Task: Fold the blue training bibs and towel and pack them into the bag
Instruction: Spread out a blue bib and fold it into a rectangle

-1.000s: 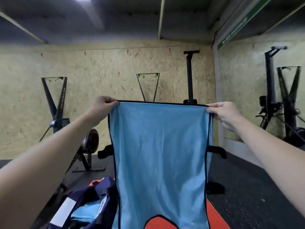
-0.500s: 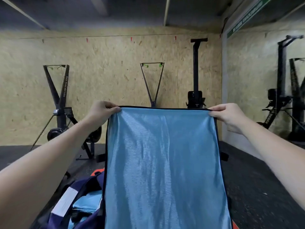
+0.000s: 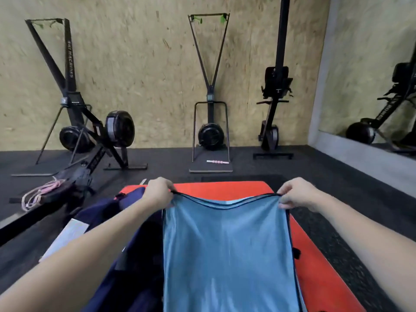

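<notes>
The left hand (image 3: 158, 192) is pinching the top left corner of a blue training bib (image 3: 227, 251), with its fingers curled tight round the dark edge. The right hand (image 3: 297, 194) is pinching the top right corner the same way. The bib is hanging down between the two hands, over the red mat (image 3: 315, 278) that is lying on the floor. Its top edge is sagging a little in the middle. A dark blue bag (image 3: 126, 262) is sitting at the left edge of the mat, just beside the bib. Black rowing machines (image 3: 210, 131) are standing by the wooden wall, well apart from the mat.
</notes>
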Available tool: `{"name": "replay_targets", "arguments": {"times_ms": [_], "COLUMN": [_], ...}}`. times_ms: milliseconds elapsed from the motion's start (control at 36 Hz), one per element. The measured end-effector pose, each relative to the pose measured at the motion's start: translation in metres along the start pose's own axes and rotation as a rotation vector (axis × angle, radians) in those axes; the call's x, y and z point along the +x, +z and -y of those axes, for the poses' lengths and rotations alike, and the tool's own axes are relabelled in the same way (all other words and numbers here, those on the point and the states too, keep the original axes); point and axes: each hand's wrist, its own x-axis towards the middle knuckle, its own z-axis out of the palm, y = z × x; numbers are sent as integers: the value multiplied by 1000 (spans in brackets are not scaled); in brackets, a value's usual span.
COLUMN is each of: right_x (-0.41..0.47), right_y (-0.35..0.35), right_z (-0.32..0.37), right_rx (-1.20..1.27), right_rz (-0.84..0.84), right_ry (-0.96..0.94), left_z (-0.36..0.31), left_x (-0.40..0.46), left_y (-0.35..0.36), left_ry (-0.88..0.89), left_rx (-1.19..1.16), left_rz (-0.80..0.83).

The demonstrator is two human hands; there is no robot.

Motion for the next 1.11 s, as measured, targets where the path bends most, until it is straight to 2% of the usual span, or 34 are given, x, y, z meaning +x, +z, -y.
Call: {"name": "replay_targets", "arguments": {"times_ms": [83, 222, 417, 639, 833, 972, 1111], "right_x": [21, 47, 79, 103, 71, 20, -27], "right_y": [12, 15, 11, -41, -107, -127, -114], "right_z": [-22, -39, -31, 27, 110, 132, 101], "right_rx": [135, 190, 210, 115, 200, 237, 167], "right_rz": [40, -65, -228, -396, -563, -546, -422], "right_ry": [71, 95, 25, -175, -443, -562, -526], "left_z": [9, 22, 14, -32, -86, -97, -78], "left_x": [10, 36, 79, 126, 128, 96, 37], "left_y": [27, 48, 53, -16, -120, -160, -141], "left_ry": [-35, -129, -58, 111, 277, 333, 337], "left_rx": [23, -155, -161, -201, -350, -387, -260], "left_rz": [37, 6, -114, -309, -532, -616, -578]}}
